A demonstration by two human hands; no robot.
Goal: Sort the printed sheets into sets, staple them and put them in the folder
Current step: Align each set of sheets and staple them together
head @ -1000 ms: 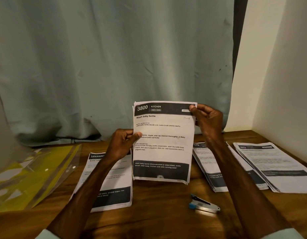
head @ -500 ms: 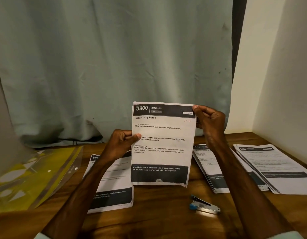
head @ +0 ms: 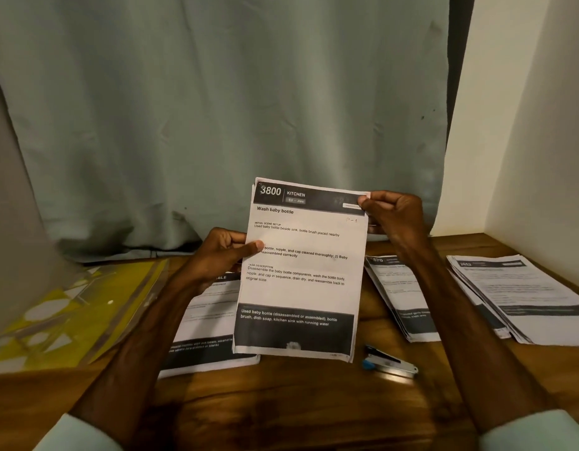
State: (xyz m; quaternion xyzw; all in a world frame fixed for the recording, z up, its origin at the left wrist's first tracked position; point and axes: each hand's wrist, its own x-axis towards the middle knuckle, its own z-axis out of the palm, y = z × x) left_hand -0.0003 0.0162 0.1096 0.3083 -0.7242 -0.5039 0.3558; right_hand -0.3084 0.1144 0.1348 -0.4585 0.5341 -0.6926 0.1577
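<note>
I hold a set of printed sheets (head: 301,271) upright above the table; its top page reads "3800 Kitchen, Wash baby bottle". My left hand (head: 221,255) grips its left edge, thumb on the front. My right hand (head: 392,216) pinches the top right corner. A small blue and silver stapler (head: 387,364) lies on the table just below right of the sheets. A yellow clear plastic folder (head: 70,317) lies at the left. Another printed set (head: 206,323) lies flat under my left forearm.
Two more stacks of printed sheets lie at the right: one (head: 402,297) near the middle, one (head: 522,297) by the wall. The wooden table (head: 297,405) ends at a curtain (head: 216,109) behind and a pale wall (head: 541,125) on the right.
The held sheets have tilted slightly, with the top leaning left. My right hand's fingers have closed more tightly on the top right corner. Nothing on the table has moved.
</note>
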